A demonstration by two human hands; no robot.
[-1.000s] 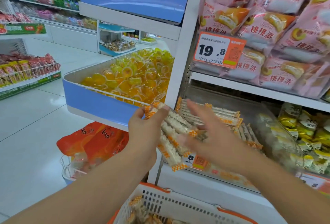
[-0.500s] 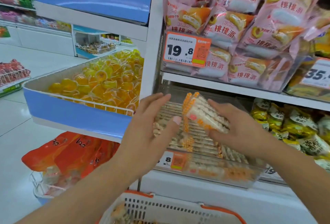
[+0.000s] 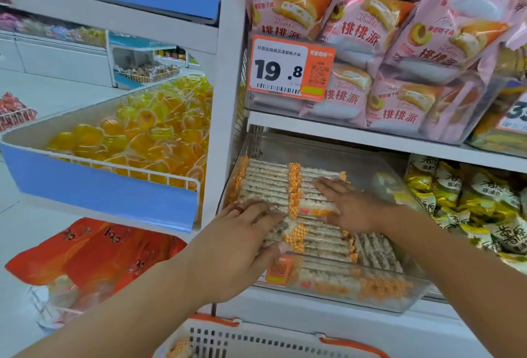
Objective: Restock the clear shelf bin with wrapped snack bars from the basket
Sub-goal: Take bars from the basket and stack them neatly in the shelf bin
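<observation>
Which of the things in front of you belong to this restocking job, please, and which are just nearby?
Job: wrapped snack bars, clear shelf bin, basket, left hand, right hand.
Nearby: pink pie packs, yellow jelly cups, 19.8 price tag.

Bare forearms, red ring (image 3: 238, 210) on left hand (image 3: 242, 240)

The clear shelf bin (image 3: 328, 286) sits on the lower shelf (image 3: 313, 326), at its left end beside the upright post (image 3: 225, 101). Wrapped snack bars (image 3: 265, 183) lie in rows inside it. The left hand (image 3: 242, 240) rests flat on bars near the bin's front left corner; the right hand (image 3: 350, 203) lies flat on bars further back and to the right. A price tag (image 3: 289, 68) hangs on the shelf above. The basket (image 3: 256, 343) stands below, in front of the lower shelf.
</observation>
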